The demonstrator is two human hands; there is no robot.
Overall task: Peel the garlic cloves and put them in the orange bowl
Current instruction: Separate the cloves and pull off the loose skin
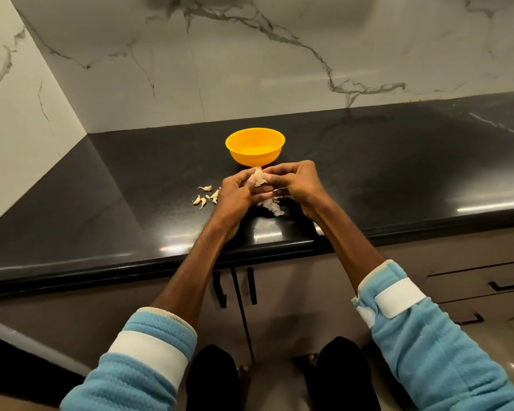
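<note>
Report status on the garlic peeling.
Left hand and right hand pinch pale garlic clove, mid-peel. Round orange plastic bowl looks empty. Path to bowl clear.

Glossy black stone worktop (131,185), smooth orange plastic bowl (255,147), polished veined marble wall (250,60), fleecy blue cloth sleeves (445,351), papery garlic skins (272,207)

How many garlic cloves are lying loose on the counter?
4 cloves, clustered left of the left hand: one farthest back, two nearest the counter edge, one beside the hand. More may be hidden.
</note>
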